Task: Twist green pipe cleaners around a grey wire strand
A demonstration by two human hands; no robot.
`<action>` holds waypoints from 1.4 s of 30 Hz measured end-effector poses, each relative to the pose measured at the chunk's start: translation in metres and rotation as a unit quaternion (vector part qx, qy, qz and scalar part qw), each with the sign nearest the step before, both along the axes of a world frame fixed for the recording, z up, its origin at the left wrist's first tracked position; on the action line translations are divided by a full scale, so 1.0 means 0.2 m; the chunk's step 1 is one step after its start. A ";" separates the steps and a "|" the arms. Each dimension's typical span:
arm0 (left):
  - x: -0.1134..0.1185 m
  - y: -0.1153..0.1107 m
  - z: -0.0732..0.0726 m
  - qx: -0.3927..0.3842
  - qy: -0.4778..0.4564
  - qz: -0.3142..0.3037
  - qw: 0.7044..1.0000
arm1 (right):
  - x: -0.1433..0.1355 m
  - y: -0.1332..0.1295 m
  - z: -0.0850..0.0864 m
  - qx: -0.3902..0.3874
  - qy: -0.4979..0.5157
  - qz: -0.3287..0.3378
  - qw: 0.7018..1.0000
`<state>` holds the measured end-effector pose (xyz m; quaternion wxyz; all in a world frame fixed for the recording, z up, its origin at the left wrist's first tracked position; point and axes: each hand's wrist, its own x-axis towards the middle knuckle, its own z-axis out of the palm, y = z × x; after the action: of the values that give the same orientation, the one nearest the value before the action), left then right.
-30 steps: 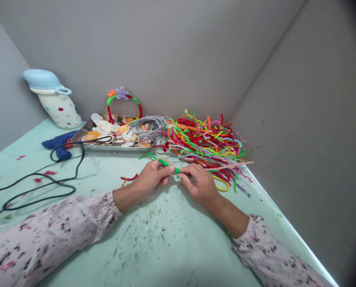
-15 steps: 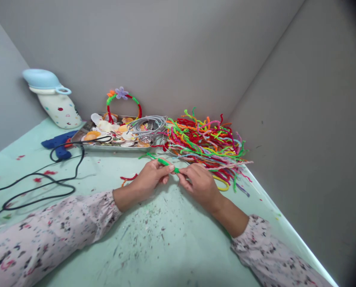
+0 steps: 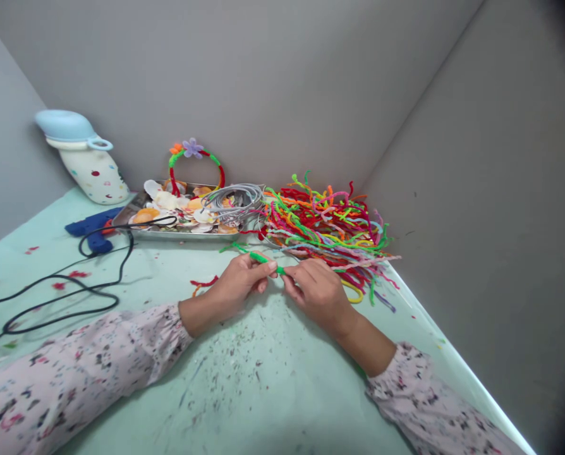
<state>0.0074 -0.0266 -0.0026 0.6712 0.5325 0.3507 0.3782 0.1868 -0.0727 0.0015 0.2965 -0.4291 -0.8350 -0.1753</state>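
A green pipe cleaner [image 3: 258,258] runs between my two hands above the middle of the table. My left hand [image 3: 241,281] is closed, pinching it between thumb and fingers, and a thick green stretch shows above the fingertips. My right hand [image 3: 319,289] is closed on its other end, just to the right. The fingertips of the two hands are close together. Whether the green piece is wound around something, I cannot make out. Behind my right hand lies a large heap of coloured pipe cleaners [image 3: 320,218].
A metal tray [image 3: 188,236] holds shells [image 3: 169,201], with coiled grey wire [image 3: 237,201] on it. A pipe-cleaner hoop with flowers [image 3: 223,174] stands behind. To the left are a blue glue gun [image 3: 90,222], its black cord [image 3: 88,287] and a bottle [image 3: 93,170].
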 end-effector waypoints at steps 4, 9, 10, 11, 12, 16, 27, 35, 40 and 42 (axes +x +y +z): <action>0.00 0.00 -0.01 0.006 0.012 -0.005 1.000 | -0.01 0.00 0.01 0.032 -0.016 -0.009 0.999; 0.00 0.00 -0.01 0.010 0.017 -0.009 1.000 | -0.02 0.00 0.01 0.028 0.007 -0.014 0.999; 0.00 0.00 -0.01 0.009 0.014 -0.008 1.000 | -0.02 0.00 0.01 0.018 0.020 -0.010 1.000; 0.00 0.00 -0.01 0.007 0.009 -0.007 1.000 | -0.02 0.01 0.00 0.005 0.038 -0.005 0.999; 0.00 0.00 -0.01 0.006 0.003 -0.007 1.000 | -0.02 0.01 0.00 -0.009 0.060 0.002 0.998; 0.00 0.00 -0.01 -0.011 -0.023 -0.004 1.000 | -0.01 0.00 -0.01 -0.074 0.158 0.023 0.984; 0.00 0.01 0.01 -0.054 -0.063 -0.031 0.996 | 0.00 0.00 -0.01 -0.136 0.240 -0.004 0.961; -0.01 0.02 -0.01 -0.032 -0.042 -0.027 0.998 | 0.00 -0.01 -0.01 -0.137 0.237 0.005 0.962; -0.01 0.02 0.00 -0.032 -0.035 -0.035 0.998 | 0.00 0.00 -0.01 -0.141 0.238 0.003 0.961; 0.00 0.02 0.02 -0.037 -0.035 -0.039 0.998 | 0.00 0.00 -0.01 -0.141 0.237 0.004 0.961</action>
<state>0.0065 -0.0235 0.0007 0.7165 0.5066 0.3200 0.3573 0.1859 -0.0734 -0.0013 0.4236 -0.4921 -0.7588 0.0520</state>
